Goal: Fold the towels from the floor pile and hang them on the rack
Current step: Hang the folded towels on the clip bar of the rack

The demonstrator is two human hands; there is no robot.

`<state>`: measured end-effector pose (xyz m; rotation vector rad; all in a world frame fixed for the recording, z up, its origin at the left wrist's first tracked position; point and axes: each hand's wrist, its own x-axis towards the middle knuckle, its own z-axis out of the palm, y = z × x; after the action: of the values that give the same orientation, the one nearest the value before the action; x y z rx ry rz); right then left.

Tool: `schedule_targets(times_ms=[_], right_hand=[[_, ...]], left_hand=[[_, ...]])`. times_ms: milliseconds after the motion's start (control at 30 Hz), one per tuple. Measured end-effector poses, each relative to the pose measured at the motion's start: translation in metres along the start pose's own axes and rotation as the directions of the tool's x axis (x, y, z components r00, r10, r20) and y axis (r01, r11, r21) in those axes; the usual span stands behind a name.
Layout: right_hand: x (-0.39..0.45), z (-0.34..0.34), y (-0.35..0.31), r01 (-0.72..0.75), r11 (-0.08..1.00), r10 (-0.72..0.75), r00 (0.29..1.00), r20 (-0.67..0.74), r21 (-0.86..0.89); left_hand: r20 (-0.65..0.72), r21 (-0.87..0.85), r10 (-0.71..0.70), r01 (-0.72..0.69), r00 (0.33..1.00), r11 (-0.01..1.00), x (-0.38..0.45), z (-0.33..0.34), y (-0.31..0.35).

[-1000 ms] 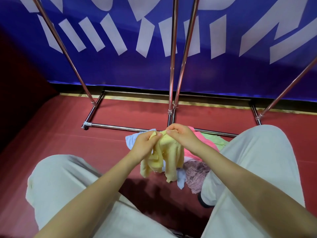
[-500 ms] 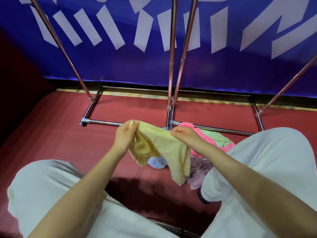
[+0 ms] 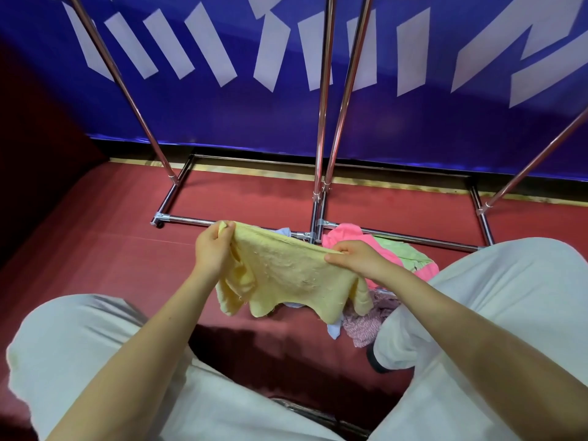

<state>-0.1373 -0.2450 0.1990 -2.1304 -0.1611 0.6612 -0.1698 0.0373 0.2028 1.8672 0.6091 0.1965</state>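
The left hand (image 3: pixel 212 250) is pinching one top corner of a pale yellow terry towel (image 3: pixel 286 275), thumb and fingers curled round the cloth, and the right hand (image 3: pixel 356 257) is pinching the opposite top corner in a closed grip. The towel is hanging spread between the two hands above the red floor (image 3: pixel 95 249), its long axis running left to right and sloping slightly down toward the right hand. Its held edge is pulled fairly taut; its lower edge is drooping in uneven folds, pointing down at the floor. Just behind and below it, a pile of pink, green, pale blue and patterned mauve towels (image 3: pixel 404 256) is lying on the floor beside the person's right knee. The chrome metal rack (image 3: pixel 321 122) is standing beyond the pile, before a blue banner with white stripes (image 3: pixel 222 106).
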Motion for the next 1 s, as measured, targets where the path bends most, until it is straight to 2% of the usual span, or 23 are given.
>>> schedule_targets(times_ms=[133,200,300,367,500,633,833,1000], right_hand=[[-0.006,-0.005,-0.01,0.001,0.994,-0.001,1.0,0.0,0.112],[-0.008,-0.005,-0.013,-0.011,0.97,0.01,1.0,0.003,0.243],[-0.01,-0.005,-0.018,-0.01,0.842,0.008,1.0,0.005,0.54],[-0.011,-0.007,-0.026,0.006,0.787,0.009,1.0,-0.022,0.617],[-0.008,-0.006,-0.039,0.088,0.837,-0.045,0.995,-0.094,0.539],[-0.007,-0.001,-0.044,0.133,0.881,-0.107,0.991,-0.083,0.453],[-0.009,-0.001,-0.049,0.169,0.903,-0.149,0.986,-0.08,0.394],[-0.014,-0.002,-0.047,0.182,0.914,-0.168,0.983,-0.071,0.362]], left_hand=[[-0.089,-0.025,-0.049,0.047,0.995,0.999,0.006,-0.004,-0.004],[-0.089,0.014,-0.045,0.046,0.995,0.999,0.007,-0.005,-0.005],[-0.042,0.096,-0.023,0.027,0.999,0.995,0.007,0.0,-0.004],[-0.019,0.097,-0.001,0.003,1.0,0.995,0.004,0.006,-0.002],[0.059,-0.041,0.047,-0.045,0.997,0.998,-0.009,0.024,0.01],[0.216,-0.064,0.113,-0.101,0.97,0.993,-0.027,0.044,0.024],[0.464,-0.115,0.11,-0.063,0.879,0.991,-0.048,0.064,0.032],[0.541,-0.143,0.103,-0.03,0.835,0.989,-0.058,0.068,0.039]])
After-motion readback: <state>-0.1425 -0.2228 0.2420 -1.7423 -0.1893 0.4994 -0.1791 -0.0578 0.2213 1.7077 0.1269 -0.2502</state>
